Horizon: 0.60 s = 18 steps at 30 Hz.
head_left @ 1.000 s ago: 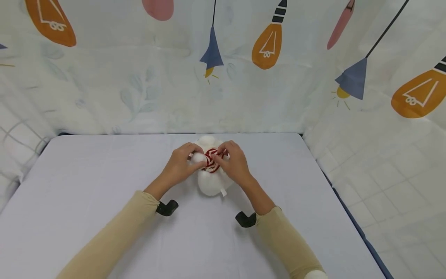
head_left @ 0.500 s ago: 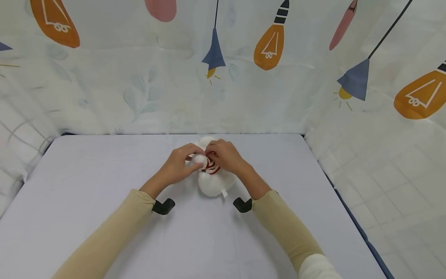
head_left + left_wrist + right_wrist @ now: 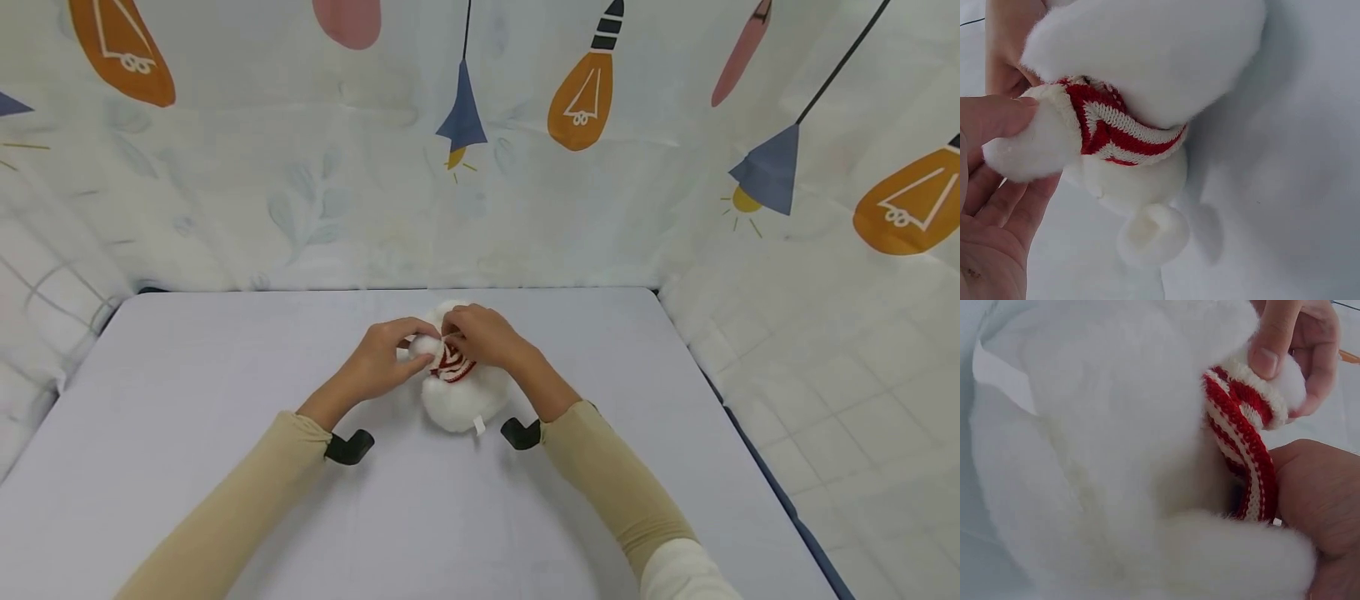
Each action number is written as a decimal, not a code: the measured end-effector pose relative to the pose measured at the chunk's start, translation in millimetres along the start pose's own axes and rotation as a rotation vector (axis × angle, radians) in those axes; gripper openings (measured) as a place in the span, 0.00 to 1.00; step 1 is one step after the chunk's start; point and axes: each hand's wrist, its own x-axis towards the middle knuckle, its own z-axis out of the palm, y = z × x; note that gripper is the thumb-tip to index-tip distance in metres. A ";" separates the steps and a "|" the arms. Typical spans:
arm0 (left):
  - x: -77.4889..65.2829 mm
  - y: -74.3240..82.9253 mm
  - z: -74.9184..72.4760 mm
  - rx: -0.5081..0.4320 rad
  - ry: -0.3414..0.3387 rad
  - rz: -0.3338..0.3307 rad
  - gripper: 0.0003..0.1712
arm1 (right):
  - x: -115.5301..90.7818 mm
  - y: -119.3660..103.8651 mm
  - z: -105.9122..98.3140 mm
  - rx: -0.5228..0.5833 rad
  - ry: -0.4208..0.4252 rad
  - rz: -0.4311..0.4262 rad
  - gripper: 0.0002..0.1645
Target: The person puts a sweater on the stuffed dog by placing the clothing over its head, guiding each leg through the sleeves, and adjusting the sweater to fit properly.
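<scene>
On the table lies a fluffy white plush toy [image 3: 461, 402] wearing a red-and-white striped knitted sweater [image 3: 453, 365]. My left hand [image 3: 382, 358] grips a white stuffed paw [image 3: 1035, 147], its thumb beside the cream knitted cuff. Close by on the right, my right hand [image 3: 483, 337] pinches the knit near that cuff with curled fingers; its fingertips are partly hidden. In the right wrist view a striped band [image 3: 1250, 462] of the sweater stands stretched away from the toy's body. A small round ear [image 3: 1154, 234] shows in the left wrist view.
A white fabric tag [image 3: 479, 425] sticks out of the toy's near side. Black curved pieces [image 3: 350, 447] project from both sleeve cuffs. The white-covered table [image 3: 225, 350] meets a printed curtain [image 3: 375, 200] behind.
My right hand has shifted left across the toy, closer to my left hand, and covers more of the sweater. The toy has slid slightly toward me. My left hand keeps its grip.
</scene>
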 end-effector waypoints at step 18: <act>-2.2 1.4 6.4 0.040 0.040 0.080 0.15 | -2.7 1.2 -0.8 0.036 0.088 0.122 0.07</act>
